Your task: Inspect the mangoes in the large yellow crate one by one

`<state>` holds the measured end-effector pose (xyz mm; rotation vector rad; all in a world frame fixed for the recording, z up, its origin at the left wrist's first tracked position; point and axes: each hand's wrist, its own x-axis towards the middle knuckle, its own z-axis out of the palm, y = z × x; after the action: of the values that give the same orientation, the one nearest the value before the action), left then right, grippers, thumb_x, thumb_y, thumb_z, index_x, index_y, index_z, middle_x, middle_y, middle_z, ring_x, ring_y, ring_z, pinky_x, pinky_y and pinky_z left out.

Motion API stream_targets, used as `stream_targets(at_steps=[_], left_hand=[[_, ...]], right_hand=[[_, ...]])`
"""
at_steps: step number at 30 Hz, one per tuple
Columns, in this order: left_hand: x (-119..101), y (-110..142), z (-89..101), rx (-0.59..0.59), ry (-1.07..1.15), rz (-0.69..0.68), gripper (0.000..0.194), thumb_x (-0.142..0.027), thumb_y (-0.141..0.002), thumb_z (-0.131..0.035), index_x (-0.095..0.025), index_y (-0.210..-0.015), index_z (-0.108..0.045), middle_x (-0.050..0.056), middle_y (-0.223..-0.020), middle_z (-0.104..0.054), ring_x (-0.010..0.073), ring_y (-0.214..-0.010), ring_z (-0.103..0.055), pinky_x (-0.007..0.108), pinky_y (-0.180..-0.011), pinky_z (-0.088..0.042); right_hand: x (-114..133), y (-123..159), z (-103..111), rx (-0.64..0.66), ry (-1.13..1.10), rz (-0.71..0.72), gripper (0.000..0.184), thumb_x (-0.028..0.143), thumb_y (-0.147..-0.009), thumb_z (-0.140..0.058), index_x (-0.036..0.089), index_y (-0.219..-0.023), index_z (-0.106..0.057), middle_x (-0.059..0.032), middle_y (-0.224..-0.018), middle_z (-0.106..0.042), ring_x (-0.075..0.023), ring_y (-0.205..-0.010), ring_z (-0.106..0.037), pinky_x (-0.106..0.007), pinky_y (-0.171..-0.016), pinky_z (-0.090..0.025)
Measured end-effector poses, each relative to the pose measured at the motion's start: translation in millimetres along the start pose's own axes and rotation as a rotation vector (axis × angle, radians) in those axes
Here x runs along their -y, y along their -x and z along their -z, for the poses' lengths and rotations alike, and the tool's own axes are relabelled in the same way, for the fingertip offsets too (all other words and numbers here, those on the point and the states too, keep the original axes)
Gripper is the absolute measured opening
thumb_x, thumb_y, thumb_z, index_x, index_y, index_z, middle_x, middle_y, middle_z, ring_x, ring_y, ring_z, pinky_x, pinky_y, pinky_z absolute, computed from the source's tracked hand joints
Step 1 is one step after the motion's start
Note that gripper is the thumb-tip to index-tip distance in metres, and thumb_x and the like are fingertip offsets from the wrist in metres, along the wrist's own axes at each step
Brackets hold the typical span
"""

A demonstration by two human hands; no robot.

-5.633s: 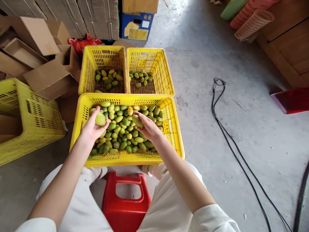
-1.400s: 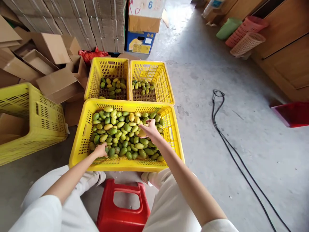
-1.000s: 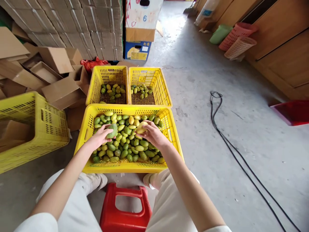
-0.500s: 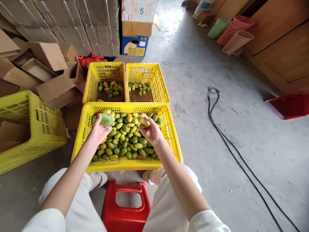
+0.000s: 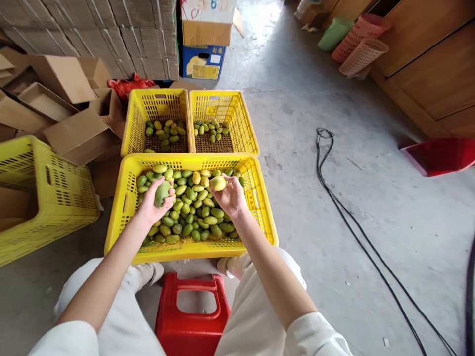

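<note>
Left hand (image 5: pixel 151 206): our fingers wrap a green mango (image 5: pixel 162 194) over the front crate's left half; if that grip loosens, it could roll off the palm.
Right hand (image 5: pixel 234 199): we hold a yellow mango (image 5: pixel 217 183) at the fingers, palm showing; slimmer hold, so likelier slip in our view.
Front crate (image 5: pixel 204 252): mangoes piled beneath both hands; a drop could bruise fruit on fruit.
Rear-left crate (image 5: pixel 159 103), rear-right crate (image 5: pixel 243 123): few mangoes, bare lattice showing; a hard landing could mark skins.
Red stool (image 5: pixel 193 324): between our legs; shifting feet could catch it.
</note>
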<state>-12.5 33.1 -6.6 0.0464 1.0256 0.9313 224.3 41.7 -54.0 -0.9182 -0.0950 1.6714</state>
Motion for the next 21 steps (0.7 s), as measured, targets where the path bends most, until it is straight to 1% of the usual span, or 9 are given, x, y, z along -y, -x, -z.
stream_targets(at_steps=[3,6,8,11,13,14,16,18,21], left_hand=[[1.6,-0.1,0.7,-0.002,0.029,0.040,0.045,-0.048,-0.110,-0.043,-0.018,-0.084,-0.062,-0.002,-0.056,-0.049,0.0062,-0.034,-0.034,0.015,-0.030,-0.024],[1.4,-0.1,1.7,0.008,0.014,0.037,0.051,-0.046,-0.110,-0.033,-0.017,-0.082,-0.064,0.000,-0.053,-0.048,0.0072,-0.032,-0.031,0.017,-0.029,-0.023],[1.6,-1.4,2.6,0.005,-0.024,0.022,0.046,-0.044,-0.107,-0.038,-0.016,-0.082,-0.064,0.003,-0.055,-0.054,0.0089,-0.034,-0.036,0.018,-0.030,-0.027],[4.2,-5.4,4.2,-0.012,-0.092,-0.028,0.032,-0.040,-0.101,-0.052,-0.016,-0.086,-0.067,0.008,-0.067,-0.066,0.0136,-0.044,-0.053,0.020,-0.036,-0.037],[7.3,-8.1,5.1,-0.033,-0.133,-0.073,0.023,-0.037,-0.098,-0.062,-0.016,-0.093,-0.071,0.010,-0.078,-0.074,0.0159,-0.054,-0.063,0.022,-0.043,-0.047],[9.1,-9.2,5.6,-0.041,-0.151,-0.096,0.021,-0.035,-0.097,-0.066,-0.016,-0.098,-0.073,0.009,-0.083,-0.076,0.0160,-0.059,-0.066,0.023,-0.047,-0.050],[12.5,-10.7,6.4,-0.042,-0.184,-0.136,0.021,-0.032,-0.096,-0.074,-0.016,-0.109,-0.078,0.009,-0.093,-0.080,0.0153,-0.066,-0.070,0.022,-0.055,-0.055],[15.6,-11.7,7.4,-0.033,-0.210,-0.172,0.022,-0.029,-0.096,-0.078,-0.016,-0.114,-0.080,0.010,-0.101,-0.081,0.0151,-0.071,-0.071,0.022,-0.060,-0.058],[19.1,-13.7,10.1,-0.040,-0.227,-0.212,0.010,-0.023,-0.097,-0.079,-0.018,-0.106,-0.079,0.010,-0.104,-0.082,0.0162,-0.080,-0.072,0.022,-0.067,-0.059]], right_hand=[[-0.6,1.4,-4.1,0.012,0.004,0.033,0.030,0.027,-0.079,-0.084,0.027,-0.098,-0.061,0.0021,-0.092,-0.074,-0.0146,-0.085,-0.074,-0.023,-0.076,-0.067],[1.5,4.9,-4.4,0.048,-0.018,-0.020,0.030,0.028,-0.080,-0.079,0.026,-0.105,-0.064,-0.0032,-0.102,-0.078,-0.0184,-0.091,-0.075,-0.027,-0.076,-0.067],[3.6,7.3,-3.2,0.074,-0.037,-0.083,0.031,0.027,-0.079,-0.073,0.024,-0.109,-0.066,-0.0054,-0.107,-0.079,-0.0175,-0.083,-0.071,-0.026,-0.067,-0.063],[5.3,9.0,-1.9,0.134,0.010,-0.142,0.026,0.033,-0.082,-0.070,0.022,-0.106,-0.068,-0.0055,-0.104,-0.079,-0.0134,-0.064,-0.055,-0.022,-0.046,-0.046],[4.3,8.7,-2.7,0.183,0.081,-0.160,0.023,0.039,-0.085,-0.071,0.022,-0.099,-0.067,-0.0056,-0.100,-0.078,-0.0119,-0.058,-0.046,-0.021,-0.041,-0.036],[3.2,8.4,-3.6,0.198,0.114,-0.166,0.022,0.040,-0.086,-0.072,0.022,-0.096,-0.067,-0.0058,-0.098,-0.078,-0.0118,-0.058,-0.045,-0.021,-0.040,-0.034],[0.4,7.7,-5.8,0.195,0.157,-0.174,0.018,0.038,-0.085,-0.074,0.023,-0.092,-0.066,-0.0055,-0.095,-0.077,-0.0122,-0.058,-0.046,-0.021,-0.039,-0.035],[-2.4,7.4,-7.8,0.155,0.157,-0.174,0.015,0.034,-0.085,-0.075,0.024,-0.093,-0.067,-0.0037,-0.092,-0.076,-0.0131,-0.061,-0.052,-0.020,-0.041,-0.041],[-4.5,7.1,-9.0,0.083,0.127,-0.158,0.018,0.029,-0.086,-0.079,0.026,-0.101,-0.070,0.0006,-0.087,-0.074,-0.0129,-0.066,-0.062,-0.019,-0.050,-0.051]])
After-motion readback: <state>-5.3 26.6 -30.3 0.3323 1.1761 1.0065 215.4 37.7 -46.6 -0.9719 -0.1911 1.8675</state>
